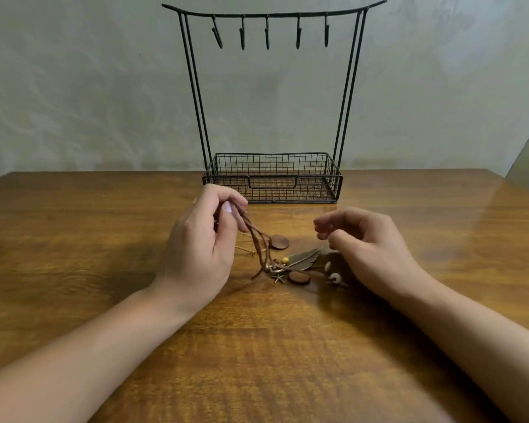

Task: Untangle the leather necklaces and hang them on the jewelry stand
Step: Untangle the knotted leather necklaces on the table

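A tall black wire jewelry stand [274,96] with five bare hooks stands at the far edge of the brown wooden table [409,346]. The left hand [200,242] pinches the thin brown leather cords [257,242], while the right hand [367,242] hangs loose, holding nothing. The necklaces lie in a knot mid-table; they look light and floppy, best held by one cord near the knot.

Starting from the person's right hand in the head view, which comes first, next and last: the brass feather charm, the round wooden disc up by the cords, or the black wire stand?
1. Brass feather-shaped charm: just left of the right hand, on the table.
2. Round brown wooden disc: further left, beside the leather cords.
3. Black wire jewelry stand: behind, toward the wall.
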